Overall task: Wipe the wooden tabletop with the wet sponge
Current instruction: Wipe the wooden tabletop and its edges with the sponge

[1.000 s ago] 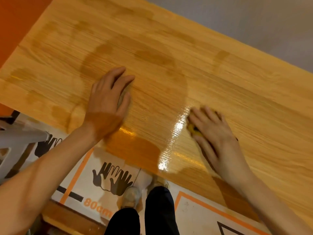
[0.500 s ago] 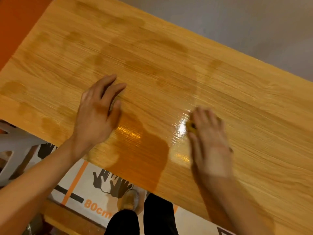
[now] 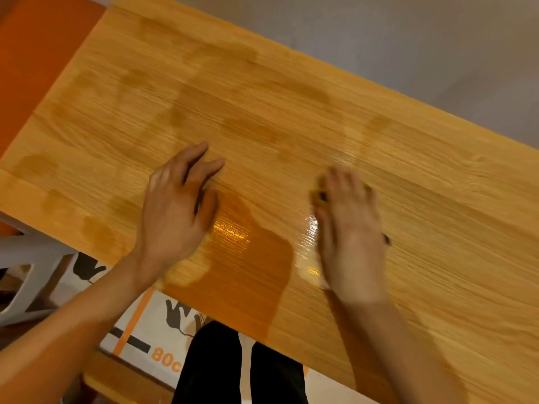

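Note:
The wooden tabletop (image 3: 291,91) fills most of the view and carries dark damp streaks and a shiny wet band near the front edge. My right hand (image 3: 353,237) lies flat on it, pressing down a yellow sponge (image 3: 319,196); only a small corner of the sponge shows at the left of the fingers. My left hand (image 3: 178,211) rests on the wood to the left, fingers spread, holding nothing. Both hands are a little blurred.
A grey plastic stool (image 3: 26,272) stands at the left below the table's edge. A white floor mat (image 3: 145,325) with orange lines, hand prints and "80c" lettering lies under the front edge. My black-trousered legs (image 3: 239,365) are at the bottom centre. An orange surface (image 3: 32,53) borders the table's left side.
My right hand has slid the sponge away from the front edge, leaving a glossy wet trail behind it. My left hand stays flat on the wood. The view has shifted.

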The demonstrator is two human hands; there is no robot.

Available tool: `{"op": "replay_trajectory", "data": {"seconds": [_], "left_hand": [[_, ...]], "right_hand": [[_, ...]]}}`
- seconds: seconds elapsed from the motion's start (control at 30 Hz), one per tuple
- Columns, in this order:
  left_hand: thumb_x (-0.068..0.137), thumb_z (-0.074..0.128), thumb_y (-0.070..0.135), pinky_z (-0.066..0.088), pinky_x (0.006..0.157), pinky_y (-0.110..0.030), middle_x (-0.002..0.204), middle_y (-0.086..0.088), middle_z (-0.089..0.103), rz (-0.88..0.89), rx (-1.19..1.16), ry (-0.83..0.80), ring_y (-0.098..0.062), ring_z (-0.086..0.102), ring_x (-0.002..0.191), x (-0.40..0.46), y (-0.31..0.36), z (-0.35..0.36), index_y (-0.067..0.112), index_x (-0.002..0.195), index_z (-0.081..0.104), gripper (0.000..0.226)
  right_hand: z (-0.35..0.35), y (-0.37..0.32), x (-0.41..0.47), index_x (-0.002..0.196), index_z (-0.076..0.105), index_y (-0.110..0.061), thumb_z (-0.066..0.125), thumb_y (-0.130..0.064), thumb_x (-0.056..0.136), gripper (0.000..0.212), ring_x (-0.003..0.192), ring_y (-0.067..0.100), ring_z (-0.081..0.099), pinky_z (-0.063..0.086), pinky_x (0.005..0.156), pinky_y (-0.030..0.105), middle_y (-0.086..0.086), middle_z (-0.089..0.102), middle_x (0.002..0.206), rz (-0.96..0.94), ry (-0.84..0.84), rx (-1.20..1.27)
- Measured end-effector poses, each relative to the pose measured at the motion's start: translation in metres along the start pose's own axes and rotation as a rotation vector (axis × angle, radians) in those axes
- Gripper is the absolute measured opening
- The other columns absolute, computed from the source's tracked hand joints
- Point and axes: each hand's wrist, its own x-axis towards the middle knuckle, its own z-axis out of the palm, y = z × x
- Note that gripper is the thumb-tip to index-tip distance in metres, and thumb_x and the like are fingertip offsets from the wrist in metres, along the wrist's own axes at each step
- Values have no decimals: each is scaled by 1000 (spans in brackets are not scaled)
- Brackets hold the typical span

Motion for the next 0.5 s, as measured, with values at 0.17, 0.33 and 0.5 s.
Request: {"op": "replay_trajectory", "data": {"seconds": [0.17, 0.33, 0.5], "left_hand": [[102, 45, 22, 37, 109, -49, 153, -10, 43, 14, -46, -7, -31, 43, 141, 1, -4, -2, 11, 138, 56, 40], [100, 40, 27, 31, 111, -43, 155, -5, 40, 11, 8, -25, -24, 36, 145, 0, -3, 1, 20, 140, 51, 41], [98, 48, 20, 31, 111, -45, 154, -5, 41, -13, -65, -4, -25, 37, 144, -1, -2, 2, 21, 139, 52, 41]], "right_hand": [[7, -28, 14, 149, 31, -11, 32, -23, 105, 45, 149, 19, 13, 4, 123, 39, 3, 26, 158, 326, 155, 30], [43, -94, 68, 149, 32, -13, 33, -26, 105, 45, 149, 19, 15, 7, 123, 42, 3, 27, 158, -49, -29, -1], [-2, -5, 14, 146, 39, -14, 39, -22, 103, 44, 148, 19, 17, 4, 122, 48, 3, 32, 156, 336, 171, -15]]}}
